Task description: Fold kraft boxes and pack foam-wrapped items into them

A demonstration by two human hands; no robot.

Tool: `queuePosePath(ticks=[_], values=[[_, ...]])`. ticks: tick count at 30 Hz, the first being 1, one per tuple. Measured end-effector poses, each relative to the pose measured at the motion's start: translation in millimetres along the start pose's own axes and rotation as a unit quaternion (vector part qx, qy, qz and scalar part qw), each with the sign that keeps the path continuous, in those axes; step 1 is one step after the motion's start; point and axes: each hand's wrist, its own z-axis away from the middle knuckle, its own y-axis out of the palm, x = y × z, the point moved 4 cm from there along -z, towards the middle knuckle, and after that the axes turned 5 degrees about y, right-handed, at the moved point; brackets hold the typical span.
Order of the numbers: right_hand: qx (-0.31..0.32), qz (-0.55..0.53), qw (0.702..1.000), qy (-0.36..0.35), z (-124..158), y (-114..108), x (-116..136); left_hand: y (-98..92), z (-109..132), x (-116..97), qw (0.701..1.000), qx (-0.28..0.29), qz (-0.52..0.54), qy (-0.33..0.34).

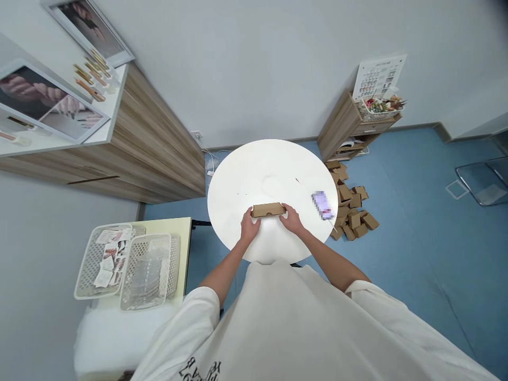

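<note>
A small brown cardboard box (268,209) is held level over the middle of the round white table (238,169). My left hand (250,226) grips its left end, thumb at the near side and fingers at the end. At the opposite end, my right hand (292,219) is closed on the box in the same manner. A notch shows in the box's near edge. What is inside the box is hidden. To the right of my right hand lies a phone (323,205), blurred out, with a white cable.
Several brown boxes (351,211) are heaped on the floor right of the table. A side table at left bears two white baskets (126,286), one with cards, one with clear plastic packs. Wooden cabinets stand behind left and right (337,124). A metal-framed chair (482,180) is far right.
</note>
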Motion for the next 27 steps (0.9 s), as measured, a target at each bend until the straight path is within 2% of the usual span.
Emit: queuePosePath(ticks=[5, 10, 18, 27], values=[[-0.025, -0.007, 0.999, 0.026, -13, 2, 1, 1.4, -14, 3, 0.999, -0.028, 0.011, -0.030], [-0.053, -0.019, 0.998, 0.021, -26, 4, 5, 1.8, -34, 4, 0.997, -0.054, -0.057, -0.012], [-0.064, 0.081, 0.995, -0.019, -35, 1, 13, 2.7, -46, 0, 0.998, -0.036, -0.055, 0.014], [-0.063, 0.082, 0.993, -0.051, -34, 4, 16, -1.0, -47, -5, 0.994, -0.004, -0.097, 0.051]])
